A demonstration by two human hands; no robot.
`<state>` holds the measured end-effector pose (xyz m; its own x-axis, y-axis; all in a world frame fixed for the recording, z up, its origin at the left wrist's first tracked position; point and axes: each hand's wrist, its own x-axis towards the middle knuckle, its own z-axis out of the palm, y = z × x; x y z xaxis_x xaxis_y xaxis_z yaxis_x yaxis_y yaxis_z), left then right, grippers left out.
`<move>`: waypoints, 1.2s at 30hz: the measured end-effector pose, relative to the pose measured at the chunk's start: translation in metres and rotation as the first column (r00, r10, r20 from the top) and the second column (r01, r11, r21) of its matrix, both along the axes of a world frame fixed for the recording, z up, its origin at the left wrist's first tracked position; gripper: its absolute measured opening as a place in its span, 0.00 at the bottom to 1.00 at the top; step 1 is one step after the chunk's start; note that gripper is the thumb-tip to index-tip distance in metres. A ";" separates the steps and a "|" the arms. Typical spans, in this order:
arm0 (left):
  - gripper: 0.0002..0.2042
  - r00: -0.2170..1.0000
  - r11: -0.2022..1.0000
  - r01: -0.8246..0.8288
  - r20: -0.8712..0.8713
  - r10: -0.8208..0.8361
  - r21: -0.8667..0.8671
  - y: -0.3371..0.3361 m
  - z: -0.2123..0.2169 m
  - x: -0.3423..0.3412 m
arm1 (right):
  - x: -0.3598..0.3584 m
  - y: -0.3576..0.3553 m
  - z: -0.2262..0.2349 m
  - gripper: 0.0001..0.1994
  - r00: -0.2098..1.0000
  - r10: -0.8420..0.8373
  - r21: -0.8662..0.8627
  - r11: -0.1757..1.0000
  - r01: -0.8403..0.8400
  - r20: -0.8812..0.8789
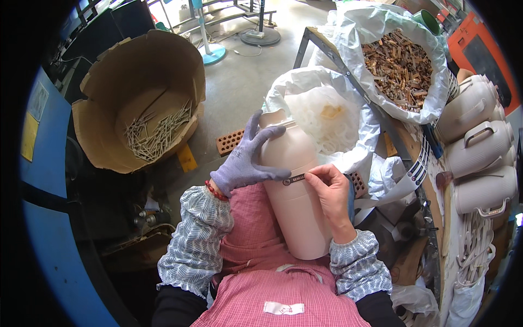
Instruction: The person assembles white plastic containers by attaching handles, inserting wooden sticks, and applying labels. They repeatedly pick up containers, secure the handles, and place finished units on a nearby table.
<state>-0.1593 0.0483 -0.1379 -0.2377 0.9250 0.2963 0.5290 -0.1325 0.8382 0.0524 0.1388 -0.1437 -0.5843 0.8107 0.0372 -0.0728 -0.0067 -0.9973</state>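
In the head view, a tall, pale pink plastic bottle (297, 210) leans on the lap, its bottom near the right edge of a pink checked cloth apron (239, 291). The left hand (248, 161), in a purple glove, holds it with fingers spread. The bare right hand (333, 192) pinches a thin dark strip (293, 179). If the round bottle rolls, the strip could end up crooked.
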 end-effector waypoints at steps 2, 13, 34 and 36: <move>0.47 0.995 0.999 -0.037 -0.095 0.036 -0.005 0.000 0.003 0.005 | 0.002 0.000 -0.003 0.04 1.000 -0.010 0.021 1.000 0.010 0.005; 0.40 0.998 0.997 -0.054 -0.020 0.053 -0.051 -0.003 0.029 0.018 | 0.003 -0.006 0.002 0.26 0.960 -0.193 0.587 0.809 0.040 0.201; 0.13 0.597 0.940 -0.297 -0.735 0.322 0.171 -0.130 0.204 -0.009 | -0.039 0.062 -0.001 0.08 0.964 0.239 0.605 0.752 -0.260 0.116; 0.13 0.759 0.914 -0.403 -0.544 0.358 0.039 -0.160 0.204 -0.010 | -0.051 0.126 -0.075 0.08 0.929 -0.130 0.750 0.633 -0.192 0.347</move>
